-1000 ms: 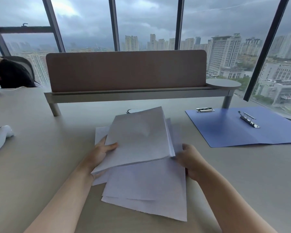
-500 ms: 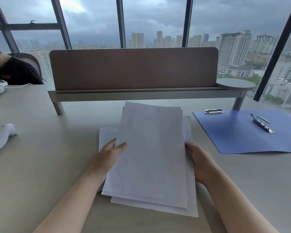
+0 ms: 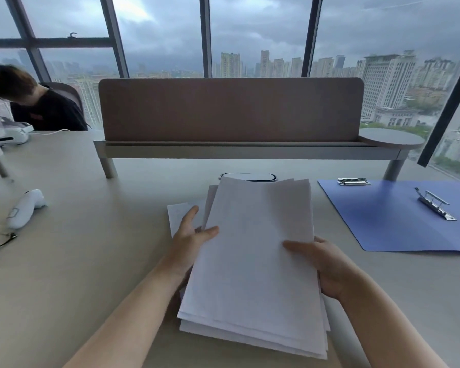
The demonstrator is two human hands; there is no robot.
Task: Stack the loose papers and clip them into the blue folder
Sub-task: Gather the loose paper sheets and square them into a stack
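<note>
Blue folder lying open (no sheets inside), both hands gripping paper stack

Two bare, sleeveless forearms

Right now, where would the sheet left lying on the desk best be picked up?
At its exposed far-left corner, coming from the left. The loose sheet lies flat on the desk, mostly covered by the paper stack and the left hand; only that corner shows.
</note>
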